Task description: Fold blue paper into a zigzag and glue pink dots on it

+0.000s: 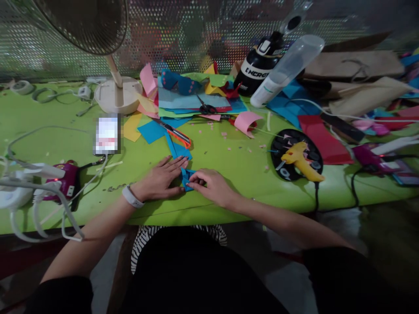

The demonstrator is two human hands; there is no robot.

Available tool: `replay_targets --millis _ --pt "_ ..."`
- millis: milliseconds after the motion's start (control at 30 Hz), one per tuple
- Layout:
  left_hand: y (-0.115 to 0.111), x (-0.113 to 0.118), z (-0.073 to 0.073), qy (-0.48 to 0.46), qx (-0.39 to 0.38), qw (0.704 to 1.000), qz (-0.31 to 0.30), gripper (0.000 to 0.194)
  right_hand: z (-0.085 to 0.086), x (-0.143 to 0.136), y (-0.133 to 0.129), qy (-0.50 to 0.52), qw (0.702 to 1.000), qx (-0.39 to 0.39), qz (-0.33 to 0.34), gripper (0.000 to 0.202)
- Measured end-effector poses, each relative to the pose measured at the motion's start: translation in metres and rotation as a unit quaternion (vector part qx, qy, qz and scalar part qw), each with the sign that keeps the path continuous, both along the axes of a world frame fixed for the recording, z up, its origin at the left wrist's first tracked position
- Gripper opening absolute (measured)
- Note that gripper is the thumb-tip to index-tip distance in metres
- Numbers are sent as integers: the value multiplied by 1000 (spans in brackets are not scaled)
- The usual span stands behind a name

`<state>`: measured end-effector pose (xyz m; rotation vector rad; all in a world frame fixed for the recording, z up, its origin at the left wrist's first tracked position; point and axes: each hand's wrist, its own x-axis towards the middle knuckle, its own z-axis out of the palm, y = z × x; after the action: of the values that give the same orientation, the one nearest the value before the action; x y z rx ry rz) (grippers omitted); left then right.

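A small piece of blue paper point(190, 174), apparently folded, lies on the green table in front of me. My left hand point(163, 178) rests flat with its fingers stretched out, touching the table and the paper's left edge. My right hand point(211, 185) pinches the same blue paper between thumb and fingers. Just above the hands lies a blue paper strip point(177, 148). A utility knife point(178, 135) with an orange and black handle lies beyond that. What the right fingertips cover of the paper is hidden.
A yellow glue gun point(303, 161) rests on a black round tray point(278, 146) at right. Scissors point(207, 107), coloured sheets and blue paper glasses point(180, 82) lie at the back. A fan point(116, 93), phone point(107, 135), power strip point(63, 179), cables, and a black bottle point(255, 69) stand around.
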<state>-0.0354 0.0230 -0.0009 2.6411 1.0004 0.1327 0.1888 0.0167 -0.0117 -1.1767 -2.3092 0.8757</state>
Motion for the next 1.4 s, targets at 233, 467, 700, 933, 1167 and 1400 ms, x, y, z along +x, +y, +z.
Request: replay_targets --millis 233,467,700,933,1167,1400 --pt "5 -1 -3 -69 -32 996 53 57 3 -2 1 -8 999 -36 -28 15" --pt "8 3 -20 -69 28 995 61 46 2 0 3 7 999 -23 -33 14" --pt "5 6 -16 -55 73 994 58 46 0 28 9 -56 980 178 71 49" --pt "-12 10 5 -33 138 990 -6 30 -14 35 8 -143 952 225 152 59" --pt "-62 26 3 42 157 982 92 45 -14 33 7 -113 958 217 146 59" --pt "-86 36 0 47 160 979 116 60 -12 33 6 -112 959 214 148 57"
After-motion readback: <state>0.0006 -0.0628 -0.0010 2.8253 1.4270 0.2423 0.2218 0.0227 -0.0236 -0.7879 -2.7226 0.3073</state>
